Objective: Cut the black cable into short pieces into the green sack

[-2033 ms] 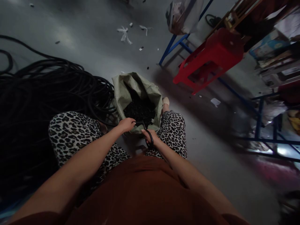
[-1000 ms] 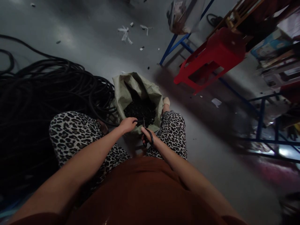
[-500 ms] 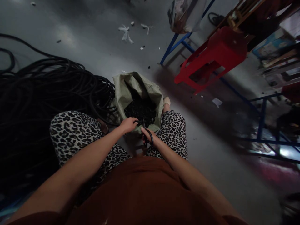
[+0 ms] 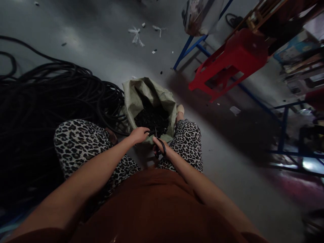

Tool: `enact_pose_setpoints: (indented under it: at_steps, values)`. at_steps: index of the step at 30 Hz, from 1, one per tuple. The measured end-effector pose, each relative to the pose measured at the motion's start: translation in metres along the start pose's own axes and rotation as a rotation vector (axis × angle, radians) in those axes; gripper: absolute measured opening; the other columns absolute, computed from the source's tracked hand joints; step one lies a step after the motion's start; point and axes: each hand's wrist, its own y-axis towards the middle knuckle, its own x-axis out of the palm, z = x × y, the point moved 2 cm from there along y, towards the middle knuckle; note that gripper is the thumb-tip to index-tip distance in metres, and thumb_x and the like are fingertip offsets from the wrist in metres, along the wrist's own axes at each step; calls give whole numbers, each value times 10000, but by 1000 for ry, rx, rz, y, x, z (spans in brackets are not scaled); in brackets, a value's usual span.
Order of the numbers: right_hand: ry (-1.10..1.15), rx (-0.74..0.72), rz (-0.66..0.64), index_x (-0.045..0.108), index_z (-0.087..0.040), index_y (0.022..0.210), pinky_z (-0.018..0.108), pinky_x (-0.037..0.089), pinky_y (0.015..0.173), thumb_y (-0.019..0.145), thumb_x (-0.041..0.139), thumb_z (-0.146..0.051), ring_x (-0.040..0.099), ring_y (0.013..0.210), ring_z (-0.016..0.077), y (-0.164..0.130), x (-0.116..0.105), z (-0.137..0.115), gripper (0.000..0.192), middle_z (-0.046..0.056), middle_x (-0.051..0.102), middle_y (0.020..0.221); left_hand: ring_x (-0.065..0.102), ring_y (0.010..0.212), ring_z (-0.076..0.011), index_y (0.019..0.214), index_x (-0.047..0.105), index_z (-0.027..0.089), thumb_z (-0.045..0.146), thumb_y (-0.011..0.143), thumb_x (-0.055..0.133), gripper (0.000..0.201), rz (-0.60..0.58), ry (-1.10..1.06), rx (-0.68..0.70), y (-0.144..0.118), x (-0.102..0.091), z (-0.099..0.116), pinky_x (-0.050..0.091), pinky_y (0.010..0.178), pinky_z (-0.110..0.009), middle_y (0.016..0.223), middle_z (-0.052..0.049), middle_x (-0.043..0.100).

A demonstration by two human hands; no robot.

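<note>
My left hand (image 4: pixel 139 135) is closed on a black rubber hose or cable (image 4: pixel 149 131), whose short end sticks out past the fingertips. Just to its right, my right hand (image 4: pixel 159 145) grips a pair of black-handled scissors (image 4: pixel 164 147). The blades point away from me, at the end of the black strip; whether they touch it I cannot tell. Both hands are over the near rim of a pale green woven sack (image 4: pixel 131 98) standing open between my legs. Many small black cut pieces (image 4: pixel 152 118) lie inside the sack.
A large heap of coiled black hose or cable (image 4: pixel 63 87) covers the floor at left. At upper right stand a red plastic stool (image 4: pixel 245 50) and a blue metal frame (image 4: pixel 186 50). White plastic scraps (image 4: pixel 136 35) lie on the grey floor beyond the sack.
The black strip's end shows slightly further past my left fingers, towards the scissors. Both hands keep almost the same place over the sack.
</note>
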Motion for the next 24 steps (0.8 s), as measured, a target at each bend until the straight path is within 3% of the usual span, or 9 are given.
enact_pose_setpoints:
  at_steps: [7,17,24]
  values:
    - [82,76,-12,509,-170,944,189,426,371,880,478,-608,522,381,100,-3,2,-3,444,-34,544,537,632,985,-197,1133,685,274,280,856,488,340,-22,-8,18,0,0,-2,466,836,-252,1088,-4,714]
    - [1,32,66,516,-172,865,166,379,320,877,494,-568,448,297,74,-6,1,-4,397,-73,466,452,626,996,-204,1138,677,262,285,841,500,347,5,-45,41,2,4,-4,467,833,-259,1097,-19,707]
    - [-90,-27,101,497,-182,775,169,332,303,875,514,-508,423,288,78,-5,-2,-2,342,-78,433,423,636,920,-197,1133,681,258,315,854,492,341,-58,-43,19,0,2,-5,467,773,-249,984,-25,727]
